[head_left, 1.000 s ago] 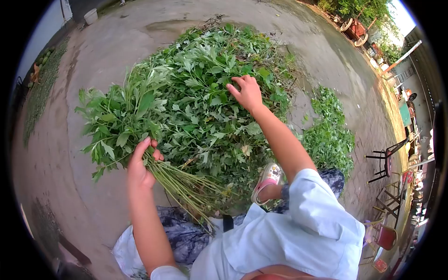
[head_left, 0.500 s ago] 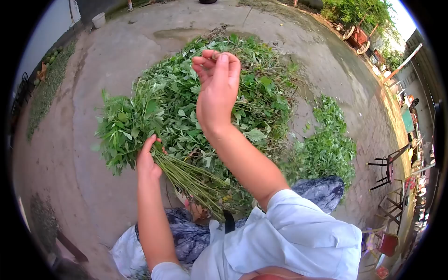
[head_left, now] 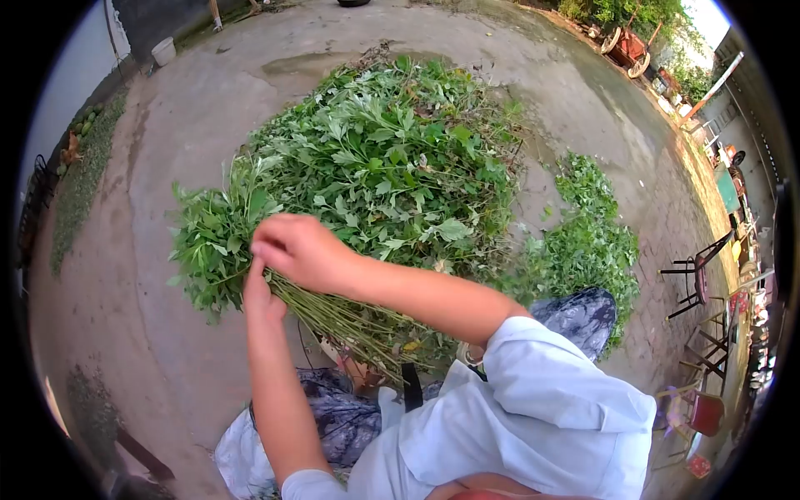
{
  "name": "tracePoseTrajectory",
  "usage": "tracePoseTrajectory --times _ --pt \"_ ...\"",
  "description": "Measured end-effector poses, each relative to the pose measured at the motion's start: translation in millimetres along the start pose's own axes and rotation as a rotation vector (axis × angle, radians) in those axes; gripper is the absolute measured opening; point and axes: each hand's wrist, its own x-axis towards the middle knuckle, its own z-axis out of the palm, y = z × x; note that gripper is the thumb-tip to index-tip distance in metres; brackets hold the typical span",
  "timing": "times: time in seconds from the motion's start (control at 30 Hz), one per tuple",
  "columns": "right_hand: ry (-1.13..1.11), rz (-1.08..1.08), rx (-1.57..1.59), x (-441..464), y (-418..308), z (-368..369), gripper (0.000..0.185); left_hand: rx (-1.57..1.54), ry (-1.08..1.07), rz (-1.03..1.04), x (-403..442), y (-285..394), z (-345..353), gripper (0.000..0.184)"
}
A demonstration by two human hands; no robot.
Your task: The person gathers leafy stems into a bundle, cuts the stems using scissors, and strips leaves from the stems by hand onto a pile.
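Observation:
My left hand [head_left: 262, 296] is closed around a bundle of leafy green stems [head_left: 215, 246]. The leafy heads point to the upper left, and the bare stalks [head_left: 350, 329] run down to the lower right, toward my lap. Curled over the bundle beside the left thumb is my right hand [head_left: 302, 250], slightly blurred, its fingertips pinched close to the left hand. Anything between those fingertips is too small or hidden to make out. Just beyond both hands lies a large pile of cut leafy plants [head_left: 375, 158] with lobed leaves, some showing pale undersides.
A smaller heap of greens [head_left: 587, 242] lies on the concrete to the right, by my knee [head_left: 579, 321]. Chairs [head_left: 698, 271] stand farther right. A white bucket [head_left: 164, 52] is at the back left, and a reddish cart [head_left: 625, 50] at the back right.
My right hand has come down and left from above the pile to the bundle at my left hand. The left hand keeps its hold in nearly the same spot.

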Motion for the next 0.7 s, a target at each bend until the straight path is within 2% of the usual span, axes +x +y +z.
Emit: tracePoseTrajectory --times 0.07,0.1,0.13,0.2,0.27,0.33,0.4,0.47,0.5,0.53,0.63,0.7 --pt "0.201 0.088 -0.586 4 67 -61 0.013 0.011 0.019 0.018 4 -2 -1 0.016" --pt "0.272 0.039 -0.769 -3 110 -86 0.016 0.002 0.021 0.017 3 -3 3 0.016" --pt "0.295 0.073 -0.974 -11 137 -106 0.02 0.018 0.023 0.021 -1 -1 10 0.016" --pt "0.145 0.168 -1.233 -34 170 -139 0.02 0.028 0.034 0.025 -2 -4 20 0.016" --pt "-0.384 0.592 -1.157 -34 177 -166 0.019 0.043 -0.003 0.033 1 -7 28 0.016" --pt "-0.193 0.493 -0.933 -35 152 -181 0.013 0.037 0.007 0.037 -1 -7 35 0.016" --pt "-0.151 0.506 -0.474 -26 122 -201 0.012 0.04 -0.021 0.057 -2 -8 38 0.016" --pt "0.002 0.781 0.224 -15 98 -219 0.01 0.036 -0.028 0.038 2 -9 37 0.016" --pt "0.035 0.786 0.429 -11 89 -225 0.009 0.038 -0.021 0.03 2 -9 40 0.016" --pt "0.029 0.789 0.428 -8 92 -223 0.009 0.041 -0.015 0.023 1 -9 42 0.016" --pt "-0.059 0.874 0.045 2 132 -204 0.01 0.053 -0.014 0.023 1 -9 48 0.016" --pt "-0.091 0.708 -0.315 6 166 -174 0.02 0.053 -0.009 0.024 5 -13 48 0.015"
